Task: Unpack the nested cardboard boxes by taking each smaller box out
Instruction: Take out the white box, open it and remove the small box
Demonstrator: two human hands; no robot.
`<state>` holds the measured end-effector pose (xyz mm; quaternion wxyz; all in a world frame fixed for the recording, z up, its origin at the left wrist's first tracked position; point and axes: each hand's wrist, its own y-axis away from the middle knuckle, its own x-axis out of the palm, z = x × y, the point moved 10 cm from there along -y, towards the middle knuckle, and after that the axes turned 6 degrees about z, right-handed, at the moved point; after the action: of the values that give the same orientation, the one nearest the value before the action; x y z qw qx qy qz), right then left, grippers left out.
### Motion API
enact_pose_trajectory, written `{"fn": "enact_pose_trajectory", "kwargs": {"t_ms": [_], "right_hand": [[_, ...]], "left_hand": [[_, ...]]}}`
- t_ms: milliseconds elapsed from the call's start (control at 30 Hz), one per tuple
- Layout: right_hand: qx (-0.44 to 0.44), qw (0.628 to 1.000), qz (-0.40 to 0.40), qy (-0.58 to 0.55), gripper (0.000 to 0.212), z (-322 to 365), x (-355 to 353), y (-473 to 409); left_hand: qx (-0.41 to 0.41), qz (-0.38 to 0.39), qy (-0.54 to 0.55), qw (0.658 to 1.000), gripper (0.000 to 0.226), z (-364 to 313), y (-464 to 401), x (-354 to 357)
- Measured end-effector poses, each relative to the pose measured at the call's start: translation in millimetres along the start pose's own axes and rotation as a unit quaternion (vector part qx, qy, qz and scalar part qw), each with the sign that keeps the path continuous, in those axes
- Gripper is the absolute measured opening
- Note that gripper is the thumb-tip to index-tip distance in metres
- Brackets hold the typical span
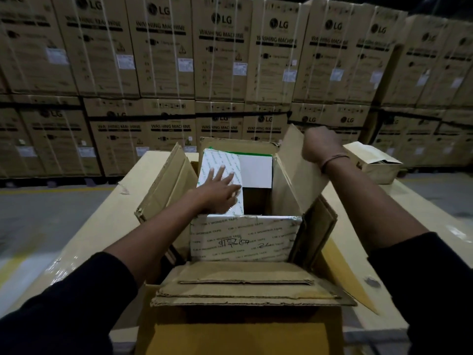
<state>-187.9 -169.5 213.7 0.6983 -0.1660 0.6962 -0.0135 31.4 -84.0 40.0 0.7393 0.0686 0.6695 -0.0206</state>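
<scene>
A large brown cardboard box (245,290) stands open in front of me, its four flaps spread out. Inside it sits a smaller box (225,160) wrapped in white printed tape, with a plain white panel (257,171) and a green edge beside it. My left hand (217,190) lies flat on the taped top of the smaller box, fingers spread. My right hand (320,147) is closed on the upper edge of the right flap (294,175), holding it up and outward. The near inner flap (243,242) is also covered in white tape with handwriting.
The large box rests on a wide yellowish cardboard surface (102,226). A small brown box (373,162) sits at the far right of it. Stacked washing-machine cartons (163,60) wall off the back. Grey floor with a yellow line (51,190) lies to the left.
</scene>
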Motion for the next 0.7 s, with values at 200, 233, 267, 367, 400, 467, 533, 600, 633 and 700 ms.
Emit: {"fn": "enact_pose_trajectory", "kwargs": {"t_ms": [200, 233, 267, 367, 400, 467, 533, 600, 633, 700], "right_hand": [[-0.101, 0.985, 0.048, 0.129, 0.041, 10, 90, 22], [-0.114, 0.983, 0.091, 0.110, 0.046, 14, 116, 28], [-0.114, 0.979, 0.129, 0.107, 0.052, 15, 141, 34], [-0.108, 0.972, 0.153, 0.144, 0.064, 12, 181, 42], [-0.109, 0.972, 0.149, 0.143, 0.068, 13, 183, 41], [-0.115, 0.973, 0.148, 0.132, 0.075, 15, 181, 39], [-0.118, 0.975, 0.138, 0.127, 0.075, 17, 180, 36], [-0.116, 0.977, 0.132, 0.118, 0.072, 17, 181, 35], [-0.115, 0.979, 0.129, 0.111, 0.073, 17, 181, 36], [-0.122, 0.979, 0.120, 0.113, 0.076, 18, 178, 40]], "left_hand": [[0.078, 0.069, 0.042, 0.994, 0.054, -52, -32, 13], [0.089, 0.085, 0.049, 0.991, 0.053, -59, -36, 17], [0.098, 0.101, 0.050, 0.989, 0.054, -64, -40, 21], [0.106, 0.110, 0.012, 0.988, 0.057, -70, -44, 23], [0.101, 0.102, 0.005, 0.990, 0.058, -68, -41, 16], [0.085, 0.077, 0.004, 0.993, 0.062, -63, -32, -11], [0.064, 0.020, 0.010, 0.998, 0.067, -55, -19, -56], [0.039, -0.039, 0.026, 0.998, 0.076, -43, 0, -106], [0.018, -0.044, 0.044, 0.998, 0.081, -32, 10, -126], [-0.046, -0.007, 0.098, 0.994, 0.090, 1, 31, -150]]}}
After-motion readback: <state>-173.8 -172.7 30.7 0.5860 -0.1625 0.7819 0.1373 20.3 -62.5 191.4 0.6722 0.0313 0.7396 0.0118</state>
